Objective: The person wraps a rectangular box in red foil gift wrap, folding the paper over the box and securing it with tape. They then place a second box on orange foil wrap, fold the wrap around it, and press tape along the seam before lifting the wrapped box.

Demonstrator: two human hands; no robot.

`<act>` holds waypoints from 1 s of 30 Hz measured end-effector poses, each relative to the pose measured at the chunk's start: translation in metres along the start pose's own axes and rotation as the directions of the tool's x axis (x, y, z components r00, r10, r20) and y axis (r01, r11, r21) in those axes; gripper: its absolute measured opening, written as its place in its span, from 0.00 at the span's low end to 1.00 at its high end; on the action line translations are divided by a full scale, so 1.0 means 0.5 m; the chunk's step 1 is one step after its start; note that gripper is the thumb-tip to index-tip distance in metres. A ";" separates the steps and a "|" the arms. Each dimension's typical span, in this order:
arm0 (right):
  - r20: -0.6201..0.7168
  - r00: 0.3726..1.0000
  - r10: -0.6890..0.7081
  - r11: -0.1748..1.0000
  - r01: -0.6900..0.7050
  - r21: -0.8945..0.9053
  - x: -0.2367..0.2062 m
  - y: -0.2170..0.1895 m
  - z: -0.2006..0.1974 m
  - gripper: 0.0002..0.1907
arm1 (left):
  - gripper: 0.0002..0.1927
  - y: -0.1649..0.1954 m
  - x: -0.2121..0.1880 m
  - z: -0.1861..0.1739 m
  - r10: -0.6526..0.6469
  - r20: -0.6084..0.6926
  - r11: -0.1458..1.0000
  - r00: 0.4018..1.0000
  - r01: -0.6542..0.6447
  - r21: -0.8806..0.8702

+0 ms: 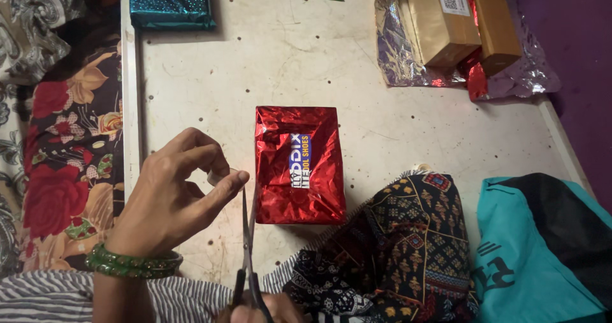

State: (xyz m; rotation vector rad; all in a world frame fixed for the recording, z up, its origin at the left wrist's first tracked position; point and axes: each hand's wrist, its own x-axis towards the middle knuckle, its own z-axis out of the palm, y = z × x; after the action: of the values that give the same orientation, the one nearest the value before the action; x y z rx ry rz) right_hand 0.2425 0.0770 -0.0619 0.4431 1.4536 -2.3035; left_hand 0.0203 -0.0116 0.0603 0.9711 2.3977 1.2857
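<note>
A: Your left hand [169, 192] was up over the white table [446, 138], thumb and forefinger pinched shut on a small pale strip [220, 176] — tape, prob., too small to say for sure.

B: And the right?

A: Your right hand [264, 310] sat at the bottom edge, closed round the handles of the scissors [247, 234]. Blades pointed straight away from you, tips right under that strip, parted just a little.

B: Where was the red box?

A: The red foil-wrapped box [299, 164] lay just beside the blades, on their right, long axis running away from you — parallel w/ the scissors. Its near-left corner almost touched them. Your right hand was the nearer one to it; the left was off to the box's left, w/ the blades between.

B: Anything else around?

A: A teal wrapped parcel [171, 3] at the far-left edge, brown cardboard boxes [459, 20] on silver foil [398, 55] far right, well apart from you. A patterned dark cloth [408, 246] sat near-right of the red box, teal fabric [529, 253] beyond it.
</note>
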 end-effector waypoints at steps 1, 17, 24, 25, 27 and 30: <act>-0.004 1.000 -0.003 1.000 0.003 -0.003 0.003 -0.002 -0.001 0.21 | 0.18 0.000 0.001 0.000 0.008 -0.003 1.000 1.000 -0.008 0.000; -0.061 0.998 -0.027 0.999 0.025 -0.029 0.000 -0.017 0.009 0.28 | 0.18 -0.004 0.002 -0.001 0.004 0.014 1.000 1.000 -0.004 -0.013; -0.142 0.988 0.059 0.998 -0.053 0.043 0.006 -0.010 0.016 0.29 | 0.19 -0.004 0.002 -0.001 0.006 0.018 1.000 1.000 -0.006 -0.012; -0.195 0.976 0.091 0.994 -0.078 0.075 0.009 -0.009 0.020 0.27 | 0.19 -0.004 0.002 -0.001 0.009 0.017 1.000 1.000 -0.009 -0.013; -0.248 0.961 0.126 0.989 -0.102 0.108 0.011 -0.010 0.024 0.27 | 0.19 -0.004 0.001 -0.002 0.010 0.016 1.000 1.000 -0.010 -0.013; -0.229 0.968 0.102 0.995 -0.098 0.030 0.012 -0.015 0.024 0.27 | 0.18 -0.003 0.002 -0.002 0.007 0.022 1.000 1.000 -0.007 -0.011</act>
State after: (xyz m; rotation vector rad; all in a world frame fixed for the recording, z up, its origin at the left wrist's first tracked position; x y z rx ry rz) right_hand 0.2329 0.0682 -0.0538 0.7946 1.4772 -2.2465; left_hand 0.0183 -0.0124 0.0596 0.9862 2.3706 1.2825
